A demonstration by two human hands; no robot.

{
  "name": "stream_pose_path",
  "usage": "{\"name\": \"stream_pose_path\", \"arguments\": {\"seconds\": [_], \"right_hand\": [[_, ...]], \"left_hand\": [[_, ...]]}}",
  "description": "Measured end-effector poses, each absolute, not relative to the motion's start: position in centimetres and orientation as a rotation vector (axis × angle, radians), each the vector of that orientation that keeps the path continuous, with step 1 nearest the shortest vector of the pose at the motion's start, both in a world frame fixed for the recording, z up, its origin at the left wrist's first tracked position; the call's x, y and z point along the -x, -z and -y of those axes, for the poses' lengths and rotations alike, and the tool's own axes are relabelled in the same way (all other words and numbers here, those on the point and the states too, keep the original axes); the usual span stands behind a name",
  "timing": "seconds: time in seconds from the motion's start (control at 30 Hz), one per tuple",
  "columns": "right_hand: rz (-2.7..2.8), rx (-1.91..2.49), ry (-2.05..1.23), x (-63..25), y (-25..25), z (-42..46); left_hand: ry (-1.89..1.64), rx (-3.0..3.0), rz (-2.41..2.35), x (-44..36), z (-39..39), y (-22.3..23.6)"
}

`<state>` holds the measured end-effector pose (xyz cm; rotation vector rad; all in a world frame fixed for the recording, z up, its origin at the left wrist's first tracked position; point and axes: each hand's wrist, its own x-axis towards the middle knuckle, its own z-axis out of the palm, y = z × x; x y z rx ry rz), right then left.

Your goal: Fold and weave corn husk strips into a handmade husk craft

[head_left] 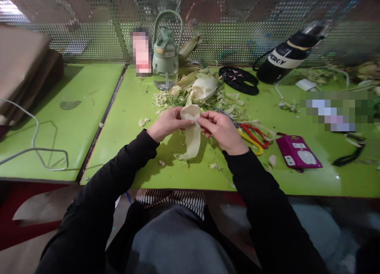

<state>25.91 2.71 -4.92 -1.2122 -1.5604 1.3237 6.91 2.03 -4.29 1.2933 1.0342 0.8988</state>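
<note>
Both my hands hold a pale, cream strip of corn husk (192,135) above the green table (124,119). My left hand (168,123) pinches its top left edge and my right hand (221,131) pinches its top right edge. The strip hangs down between them and curls at its lower end. Just behind my hands lies a pile of husks and green trimmings (202,91). Scissors with red and yellow handles (251,135) rest on the table right beside my right hand.
A green water bottle (165,54) stands at the back by a perforated metal screen. A black bottle (289,54) lies at the back right, with black pads (239,80) beside it. A magenta device (298,152) lies right. A white cable (38,147) crosses the left table.
</note>
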Motion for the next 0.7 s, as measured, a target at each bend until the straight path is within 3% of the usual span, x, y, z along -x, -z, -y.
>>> {"name": "stream_pose_path", "arguments": {"seconds": [0.3,0.7], "right_hand": [[1.486,1.138,-1.417,-25.07,4.94,-2.38],[1.792,1.138,-1.196,-25.72,5.39,-2.59]], "left_hand": [[-1.020,-1.315,-1.135,-7.63,-1.86,4.49],[-0.940,-1.454,-1.295,-7.70,-1.64,4.16]]}}
